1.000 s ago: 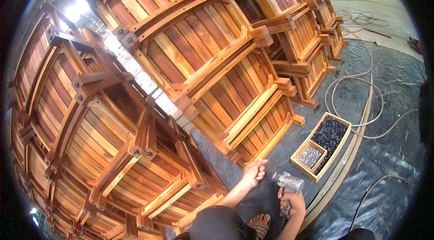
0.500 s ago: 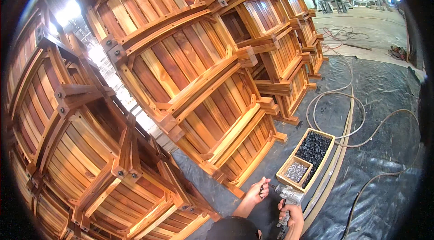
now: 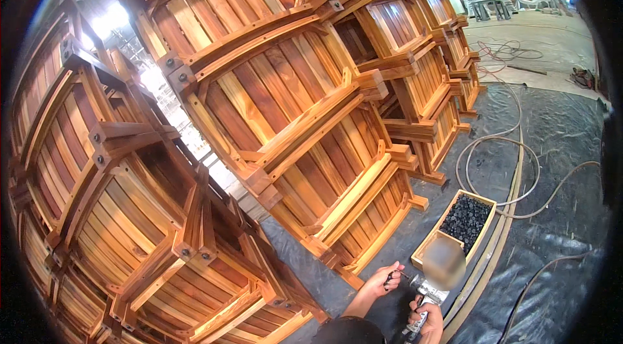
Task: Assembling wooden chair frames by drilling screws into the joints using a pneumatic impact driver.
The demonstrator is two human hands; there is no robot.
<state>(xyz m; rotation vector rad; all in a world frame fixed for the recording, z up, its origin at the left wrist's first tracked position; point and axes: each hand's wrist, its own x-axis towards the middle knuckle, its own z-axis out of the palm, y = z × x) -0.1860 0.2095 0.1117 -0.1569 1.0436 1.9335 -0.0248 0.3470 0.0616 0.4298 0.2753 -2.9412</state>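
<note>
My right hand [image 3: 426, 322] is wrapped round the grip of a silver power driver [image 3: 431, 292] near the lower edge. Just left of the tool's front end, my left hand [image 3: 384, 280] is closed with a small dark piece between its fingers, too small to name. The piece lies close to the driver's tip; whether they touch is not certain. Beyond the tool sits a shallow wooden box [image 3: 488, 221] with many black knob-like parts [image 3: 466, 219]. A blurred round patch hides most of its smaller near compartment [image 3: 423, 254].
Tall stacks of slatted wooden furniture frames [image 3: 285, 84] rise ahead, with another stack [image 3: 110, 201] at the left. Loose hoses [image 3: 533, 169] coil over black floor sheeting [image 3: 558, 136] on the right. A dark rounded shape [image 3: 347, 331] is at the lower edge.
The whole view has shifted, so frames, box and hands appear farther right and lower. The small metal pieces in the box's near compartment are now behind a blurred patch. Both hands keep their holds.
</note>
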